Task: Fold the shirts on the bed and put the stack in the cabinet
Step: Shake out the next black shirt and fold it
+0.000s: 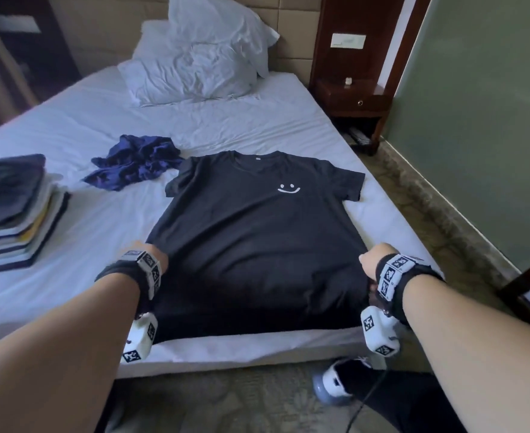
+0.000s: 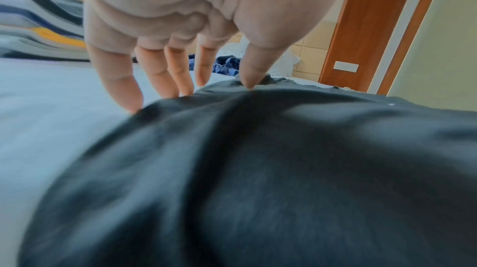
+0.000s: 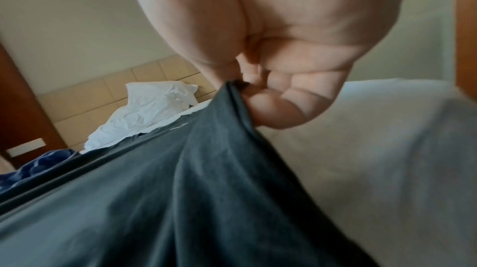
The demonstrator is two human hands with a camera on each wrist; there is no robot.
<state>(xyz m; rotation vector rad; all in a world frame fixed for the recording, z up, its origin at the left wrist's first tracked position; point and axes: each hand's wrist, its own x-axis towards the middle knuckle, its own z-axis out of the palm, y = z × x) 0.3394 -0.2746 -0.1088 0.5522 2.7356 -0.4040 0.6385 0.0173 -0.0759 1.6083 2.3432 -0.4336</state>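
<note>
A black shirt with a small white smiley lies face up and spread flat on the white bed, its hem at the near edge. My left hand is at the shirt's lower left side. In the left wrist view its fingers are straight, with their tips at the edge of the black shirt and the thumb pressing on the cloth. My right hand pinches the lower right side. The right wrist view shows curled fingers gripping a raised fold of the black shirt.
A stack of folded shirts sits at the left on the bed. A crumpled blue shirt lies beyond the black one. Pillows are at the headboard and a wooden nightstand stands to the right. My shoe is on the carpet.
</note>
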